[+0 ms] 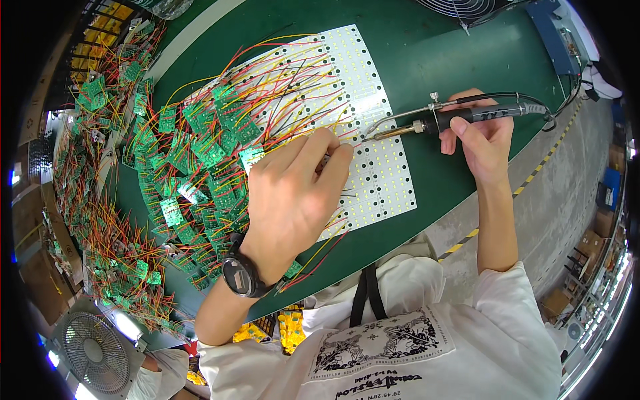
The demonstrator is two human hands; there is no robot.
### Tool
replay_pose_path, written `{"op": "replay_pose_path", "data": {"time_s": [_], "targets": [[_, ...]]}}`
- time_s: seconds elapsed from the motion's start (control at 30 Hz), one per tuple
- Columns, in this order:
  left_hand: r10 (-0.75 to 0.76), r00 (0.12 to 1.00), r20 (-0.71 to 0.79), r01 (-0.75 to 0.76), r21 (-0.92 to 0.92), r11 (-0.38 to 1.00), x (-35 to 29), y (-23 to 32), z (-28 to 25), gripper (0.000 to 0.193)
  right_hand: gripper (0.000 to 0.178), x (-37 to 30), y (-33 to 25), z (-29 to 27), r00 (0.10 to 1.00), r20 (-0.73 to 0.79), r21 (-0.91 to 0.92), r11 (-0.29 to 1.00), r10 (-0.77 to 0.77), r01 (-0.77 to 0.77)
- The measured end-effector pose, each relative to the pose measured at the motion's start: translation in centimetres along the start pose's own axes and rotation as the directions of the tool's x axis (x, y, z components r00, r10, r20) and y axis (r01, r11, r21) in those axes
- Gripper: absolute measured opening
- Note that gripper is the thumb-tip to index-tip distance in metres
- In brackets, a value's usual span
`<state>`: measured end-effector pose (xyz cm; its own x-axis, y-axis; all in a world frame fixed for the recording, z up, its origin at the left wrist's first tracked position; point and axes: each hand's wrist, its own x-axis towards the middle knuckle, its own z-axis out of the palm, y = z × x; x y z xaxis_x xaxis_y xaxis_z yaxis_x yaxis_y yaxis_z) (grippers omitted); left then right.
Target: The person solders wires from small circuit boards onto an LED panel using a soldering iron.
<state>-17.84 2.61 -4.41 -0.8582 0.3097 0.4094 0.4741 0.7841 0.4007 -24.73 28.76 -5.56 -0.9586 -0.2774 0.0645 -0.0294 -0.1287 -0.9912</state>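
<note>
A white LED panel [380,170] lies on the green table, dotted with small yellow LEDs and black holes. Red, yellow and black wires [293,87] run across it to green circuit boards [207,150] heaped on its left. My left hand [293,187] rests over the panel, fingers curled together near the wire ends; what they pinch is hidden. In my right hand [483,143] is a black-handled soldering iron [477,118] with a thin metal feed tube [407,111] clamped above it. Its tip points left, close to the panel beside my left fingertips.
More wired circuit boards [100,233] pile up along the table's left side. A fan [93,347] stands at lower left, beside another person's sleeve [160,377]. A round black grille [460,10] and a blue box [553,37] sit at the far edge. The iron's cable [567,100] trails right.
</note>
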Motion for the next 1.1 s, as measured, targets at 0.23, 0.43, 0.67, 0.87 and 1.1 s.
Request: {"op": "replay_pose_path", "data": {"time_s": [0.23,0.43,0.67,0.87,1.1], "targets": [[-0.001,1.000,-0.008,0.001,0.011,1.000,0.00,0.02,0.07,0.011,0.021,0.06,-0.35,0.22,1.000,0.007,-0.041,0.999,0.029,-0.029],[-0.011,1.000,-0.014,0.011,0.011,1.000,0.03,0.19,0.04,0.010,0.021,0.07,-0.09,0.11,1.000,0.005,-0.027,1.000,0.003,-0.003],[-0.014,1.000,-0.020,0.015,0.009,1.000,-0.06,0.16,0.14,0.010,0.024,0.10,-0.11,0.22,0.999,-0.040,-0.003,1.000,-0.024,0.023],[0.012,0.999,-0.044,-0.012,0.019,1.000,-0.12,-0.01,0.25,0.009,0.024,0.23,-0.14,0.31,0.997,-0.070,0.021,0.999,-0.025,0.026],[0.006,1.000,-0.025,-0.006,0.005,1.000,-0.08,0.03,0.26,0.007,0.023,0.45,-0.21,0.23,0.997,-0.070,0.024,1.000,-0.018,0.019]]}}
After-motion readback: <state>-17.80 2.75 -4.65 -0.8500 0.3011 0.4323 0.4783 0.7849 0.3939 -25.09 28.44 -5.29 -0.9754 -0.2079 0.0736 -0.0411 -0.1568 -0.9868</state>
